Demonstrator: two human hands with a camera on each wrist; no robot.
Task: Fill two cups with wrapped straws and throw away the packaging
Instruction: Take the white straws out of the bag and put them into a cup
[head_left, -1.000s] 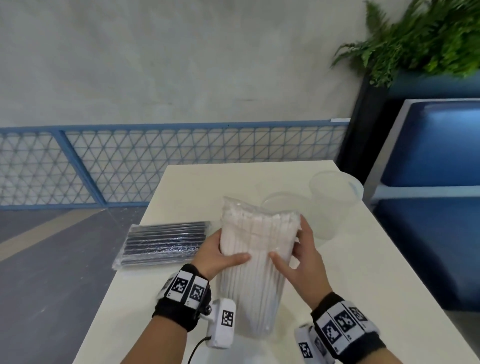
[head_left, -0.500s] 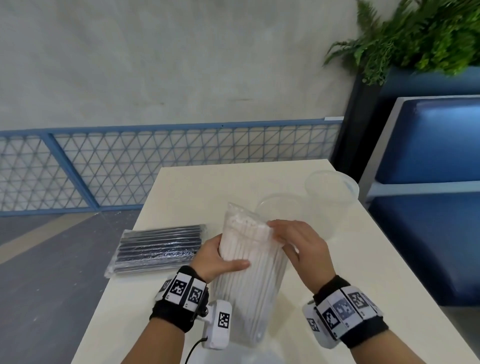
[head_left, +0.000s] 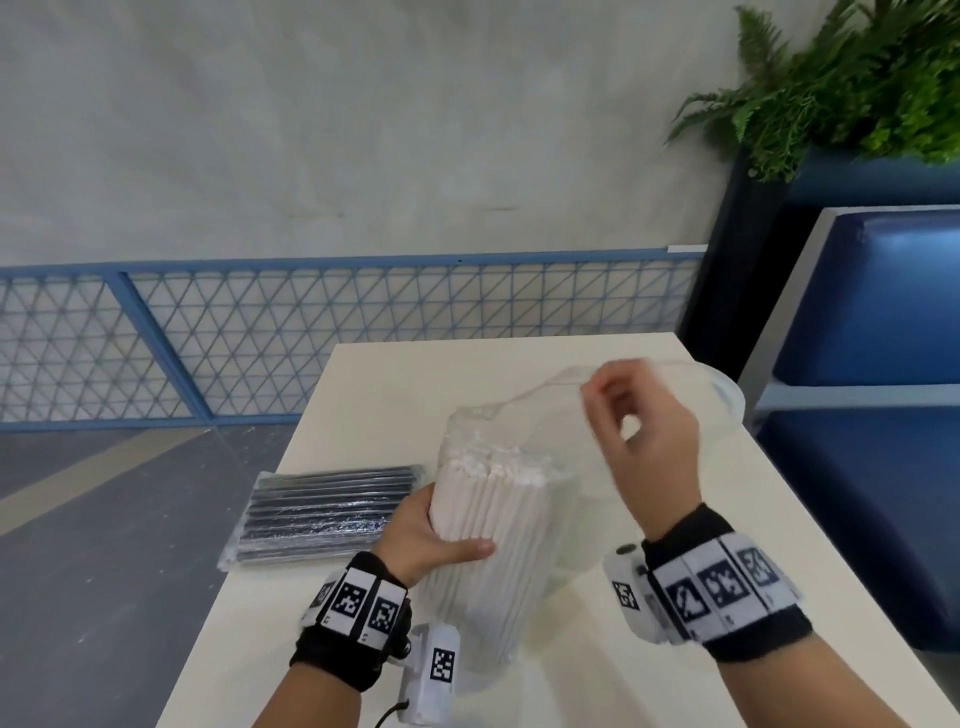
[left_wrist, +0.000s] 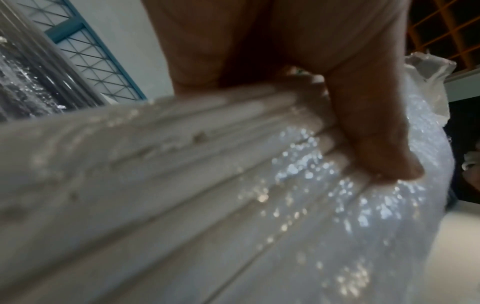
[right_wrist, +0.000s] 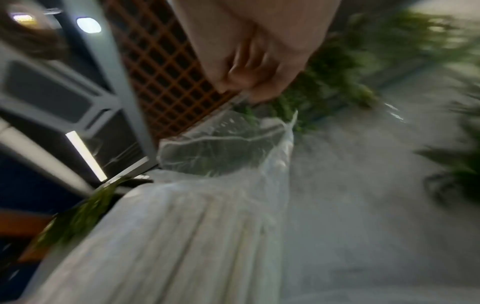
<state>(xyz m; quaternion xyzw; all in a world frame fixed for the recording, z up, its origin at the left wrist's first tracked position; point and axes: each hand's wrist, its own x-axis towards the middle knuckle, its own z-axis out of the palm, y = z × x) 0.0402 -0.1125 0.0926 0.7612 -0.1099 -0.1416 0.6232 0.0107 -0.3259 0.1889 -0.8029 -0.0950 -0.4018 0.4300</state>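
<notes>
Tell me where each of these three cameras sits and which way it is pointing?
Head: worn on the head, looking forward and down at the table; both forearms, left hand and right hand show.
Left wrist: along the left hand; its thumb presses the pack of white straws.
Right wrist: along the right hand, whose fingertips pinch the clear wrapper.
Shared: all three see the white straws in their wrapper.

White straw bundle (head_left: 488, 525) upright, bag (right_wrist: 223, 148) open

R hand (head_left: 641, 441) up, bag top (right_wrist: 228, 144) stretched.
</notes>
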